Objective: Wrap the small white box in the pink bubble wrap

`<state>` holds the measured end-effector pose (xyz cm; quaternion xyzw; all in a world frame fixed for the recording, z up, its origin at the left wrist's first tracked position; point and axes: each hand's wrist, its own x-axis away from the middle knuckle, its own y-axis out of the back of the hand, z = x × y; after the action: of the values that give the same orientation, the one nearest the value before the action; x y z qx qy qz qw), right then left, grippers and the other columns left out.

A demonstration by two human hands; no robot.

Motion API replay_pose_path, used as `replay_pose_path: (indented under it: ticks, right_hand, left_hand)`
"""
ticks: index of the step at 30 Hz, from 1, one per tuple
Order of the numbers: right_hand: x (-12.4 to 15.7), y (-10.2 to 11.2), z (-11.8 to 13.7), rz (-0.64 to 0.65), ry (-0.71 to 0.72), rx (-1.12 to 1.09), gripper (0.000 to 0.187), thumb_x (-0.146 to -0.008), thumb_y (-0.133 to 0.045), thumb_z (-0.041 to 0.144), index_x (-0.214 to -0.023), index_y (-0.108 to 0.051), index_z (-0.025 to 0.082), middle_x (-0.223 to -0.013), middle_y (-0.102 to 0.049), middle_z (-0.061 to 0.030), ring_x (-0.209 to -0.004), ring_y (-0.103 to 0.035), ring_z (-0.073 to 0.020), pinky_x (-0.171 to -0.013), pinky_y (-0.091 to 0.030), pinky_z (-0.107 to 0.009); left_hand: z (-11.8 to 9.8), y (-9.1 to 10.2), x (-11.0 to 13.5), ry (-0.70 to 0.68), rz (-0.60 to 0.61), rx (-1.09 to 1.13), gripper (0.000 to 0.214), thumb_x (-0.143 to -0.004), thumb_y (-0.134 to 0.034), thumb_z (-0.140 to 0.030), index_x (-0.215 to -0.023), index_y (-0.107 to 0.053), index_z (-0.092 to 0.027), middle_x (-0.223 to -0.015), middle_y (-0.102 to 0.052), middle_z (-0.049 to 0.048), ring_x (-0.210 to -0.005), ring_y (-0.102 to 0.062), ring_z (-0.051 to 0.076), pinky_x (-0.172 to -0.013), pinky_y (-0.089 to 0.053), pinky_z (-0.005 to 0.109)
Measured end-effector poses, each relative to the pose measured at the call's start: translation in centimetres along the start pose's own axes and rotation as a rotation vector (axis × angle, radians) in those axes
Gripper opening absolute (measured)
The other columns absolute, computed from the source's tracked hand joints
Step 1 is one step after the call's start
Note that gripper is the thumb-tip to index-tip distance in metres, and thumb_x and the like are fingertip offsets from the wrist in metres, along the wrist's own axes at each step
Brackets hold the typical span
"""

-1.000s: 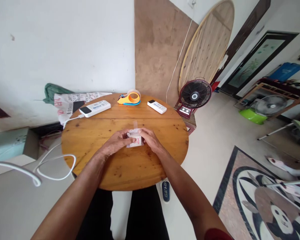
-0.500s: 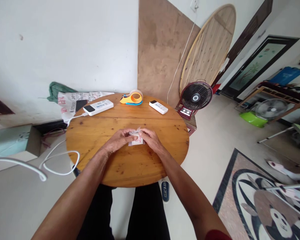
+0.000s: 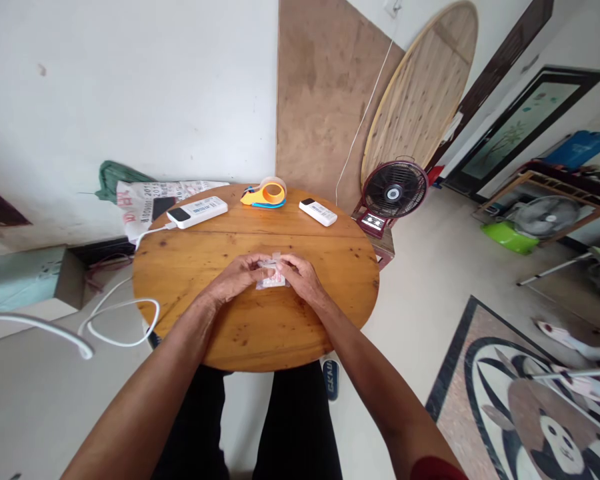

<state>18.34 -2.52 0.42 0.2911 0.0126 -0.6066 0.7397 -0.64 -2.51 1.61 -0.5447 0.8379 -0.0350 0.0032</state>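
Note:
A small white packet in clear plastic (image 3: 272,280), with red print, is held low over the middle of the wooden table (image 3: 190,267). My left hand (image 3: 240,275) grips its left side, thumb across the front. On the other side my right hand (image 3: 300,275) has its thumb and fingers closed on the upper right part. A bit of clear film sticks up between the fingertips. What the fingers behind the packet do is hidden.
Toward the table's far edge are a white power bank (image 3: 200,212) with a cable (image 3: 155,233), an orange tape dispenser (image 3: 265,193) and a second white power bank (image 3: 319,212). A dark red fan (image 3: 394,193) stands to the right.
Both hands stay on the packet with only slight finger movement; the film at its top now stands straighter. The view has shifted a little.

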Motion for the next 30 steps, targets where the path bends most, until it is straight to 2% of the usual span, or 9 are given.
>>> replay_pose_path:
  ticks: [4, 9, 15, 22, 30]
  right_hand:
    - [0.16, -0.01, 0.24, 0.022, -0.034, -0.041, 0.03, -0.086, -0.056, 0.041, -0.101, -0.068, 0.018, -0.098, -0.067, -0.004, -0.089, -0.061, -0.0159, -0.077, -0.048, -0.024]
    - [0.23, 0.02, 0.55, 0.019, -0.076, -0.048, 0.032, -0.084, -0.058, 0.041, -0.104, -0.066, 0.018, -0.091, -0.066, -0.0028, -0.083, -0.06, -0.0155, -0.071, -0.048, -0.024]
    - [0.24, 0.0, 0.4, 0.03, -0.064, -0.066, 0.029, -0.085, -0.058, 0.04, -0.101, -0.068, 0.017, -0.09, -0.067, -0.003, -0.083, -0.061, -0.015, -0.071, -0.048, -0.023]
    - [0.18, -0.15, 0.04, 0.005, 0.068, -0.02, 0.024, -0.087, -0.057, 0.036, -0.096, -0.07, 0.019, -0.1, -0.068, -0.0053, -0.093, -0.062, -0.0163, -0.081, -0.049, -0.026]
    - [0.12, -0.08, 0.31, -0.005, 0.153, 0.003, 0.023, -0.09, -0.055, 0.035, -0.091, -0.071, 0.019, -0.096, -0.067, -0.0056, -0.092, -0.062, -0.0158, -0.083, -0.048, -0.027]
  left_hand:
    - [-0.13, 0.02, 0.01, -0.008, 0.02, 0.031, 0.046, -0.063, -0.081, -0.039, -0.1, -0.067, -0.015, -0.092, -0.072, 0.0041, -0.083, -0.064, 0.019, -0.081, -0.046, 0.032]
    - [0.18, 0.23, -0.11, -0.001, 0.054, 0.05, 0.051, -0.065, -0.08, -0.039, -0.109, -0.067, -0.016, -0.099, -0.072, 0.0051, -0.087, -0.064, 0.02, -0.084, -0.045, 0.033]
    - [0.19, 0.3, 0.0, 0.003, 0.043, 0.031, 0.052, -0.065, -0.08, -0.039, -0.109, -0.068, -0.015, -0.097, -0.072, 0.0062, -0.086, -0.065, 0.021, -0.085, -0.045, 0.034]
    - [0.15, 0.24, -0.02, -0.007, 0.023, -0.002, 0.047, -0.065, -0.08, -0.041, -0.103, -0.069, -0.016, -0.094, -0.073, 0.0043, -0.082, -0.064, 0.019, -0.081, -0.046, 0.031]
    - [0.11, 0.27, 0.11, -0.012, 0.012, -0.043, 0.046, -0.066, -0.078, -0.043, -0.103, -0.07, -0.016, -0.094, -0.073, 0.0048, -0.083, -0.064, 0.019, -0.08, -0.046, 0.031]
